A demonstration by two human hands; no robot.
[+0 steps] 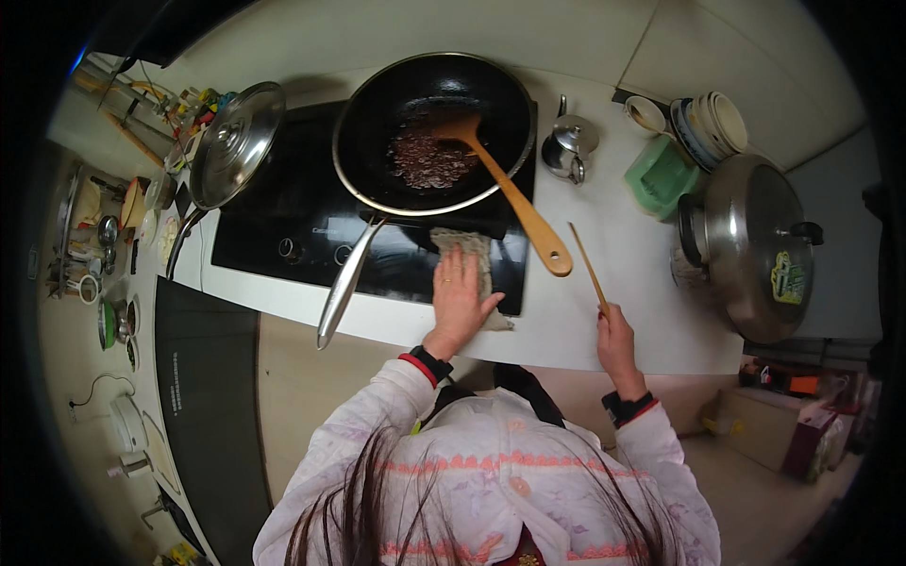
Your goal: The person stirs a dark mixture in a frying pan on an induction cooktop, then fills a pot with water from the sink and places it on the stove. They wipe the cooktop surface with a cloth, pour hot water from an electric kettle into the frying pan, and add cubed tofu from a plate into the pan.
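Note:
My left hand (460, 293) lies flat, fingers spread, on a grey-beige cloth (463, 243) at the front right of the black glass cooktop (283, 177). Chopsticks (587, 265), seen as one thin wooden length, stick up from my right hand (618, 343), which is closed round their end above the white counter. Behind the cloth a black wok (432, 85) stands on the cooktop with its metal handle towards me. Dark reddish, bubbling-looking food (432, 159) lies in it. A wooden spatula (527, 212) rests in the wok, its handle over the rim to the right.
A glass lid (237, 145) stands tilted left of the wok. To the right are a small metal pot (568, 145), a green plastic container (662, 177), stacked bowls (722, 124) and a large lidded metal pot (757, 247). The white counter's front edge (658, 369) runs before me.

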